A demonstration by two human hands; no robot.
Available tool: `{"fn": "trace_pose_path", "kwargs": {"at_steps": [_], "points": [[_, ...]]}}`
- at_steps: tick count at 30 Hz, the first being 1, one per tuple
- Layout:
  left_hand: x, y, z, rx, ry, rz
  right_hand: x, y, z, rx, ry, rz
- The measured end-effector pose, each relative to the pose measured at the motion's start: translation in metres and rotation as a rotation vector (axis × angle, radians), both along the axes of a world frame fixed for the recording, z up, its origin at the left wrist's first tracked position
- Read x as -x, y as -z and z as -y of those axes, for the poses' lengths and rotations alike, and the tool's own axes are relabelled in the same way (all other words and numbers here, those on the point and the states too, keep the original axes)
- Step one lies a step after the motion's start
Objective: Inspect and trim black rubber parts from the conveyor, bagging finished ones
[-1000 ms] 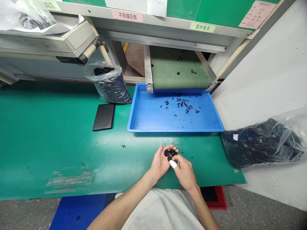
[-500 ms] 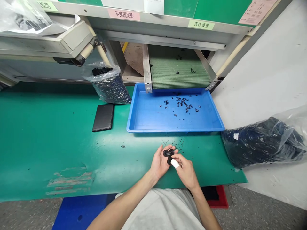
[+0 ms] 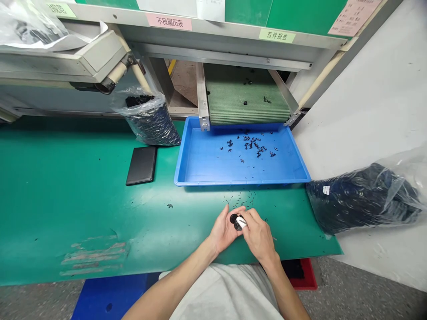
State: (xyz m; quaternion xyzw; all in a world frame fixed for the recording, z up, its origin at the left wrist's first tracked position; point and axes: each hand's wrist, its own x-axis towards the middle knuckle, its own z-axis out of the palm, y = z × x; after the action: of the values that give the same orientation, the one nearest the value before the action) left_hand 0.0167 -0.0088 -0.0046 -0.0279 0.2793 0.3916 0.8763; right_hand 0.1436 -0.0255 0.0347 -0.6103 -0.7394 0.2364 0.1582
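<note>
Black rings (image 3: 235, 221): a small cluster of dark round parts lying on the left palm, just above the bench mat, partly hidden by the right hand.
Left hand (image 3: 223, 232): palm up and loosely cupped, fingers curled a little, holding the rings in a shallow, narrow hollow.
Right hand (image 3: 259, 235): above and beside the left hand, fingers bunched close and reaching onto the rings; whether it pinches one cannot be told from this view.
White finger wrap (image 3: 242, 222): a white covering on one right-hand finger, touching the rings.
Green bench mat (image 3: 66, 200): worn, with pale scuffs near the front edge; tiny black bits (image 3: 242, 198) are scattered just ahead of the hands.
Blue plastic tray (image 3: 240, 182): shallow and rectangular, ahead of the hands, holding scattered black pieces (image 3: 253, 146), beneath the end of a green mesh conveyor belt (image 3: 247, 95).
Clear plastic bags: one (image 3: 150, 126) stands left of the tray and another (image 3: 362, 200) lies to the right, both packed with black parts.
Black flat wallet-like case (image 3: 141, 165): lying on the mat, left of the tray.
</note>
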Motion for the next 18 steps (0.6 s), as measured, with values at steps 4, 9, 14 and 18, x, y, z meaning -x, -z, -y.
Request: {"fn": "trace_pose_path", "kwargs": {"at_steps": [4, 9, 14, 18], "points": [[-0.002, 0.001, 0.003, -0.082, 0.077, -0.100, 0.000, -0.005, -0.008, 0.056, -0.051, 0.021], [-0.001, 0.000, 0.005, -0.105, 0.084, -0.194, 0.000, -0.003, -0.012, 0.102, -0.002, -0.245], [-0.001, -0.004, 0.009, -0.253, 0.117, -0.465, -0.003, 0.001, -0.013, 0.107, 0.143, -0.388], [-0.001, -0.003, 0.012, -0.386, 0.179, -0.631, -0.007, 0.000, -0.010, 0.054, 0.123, -0.348]]}}
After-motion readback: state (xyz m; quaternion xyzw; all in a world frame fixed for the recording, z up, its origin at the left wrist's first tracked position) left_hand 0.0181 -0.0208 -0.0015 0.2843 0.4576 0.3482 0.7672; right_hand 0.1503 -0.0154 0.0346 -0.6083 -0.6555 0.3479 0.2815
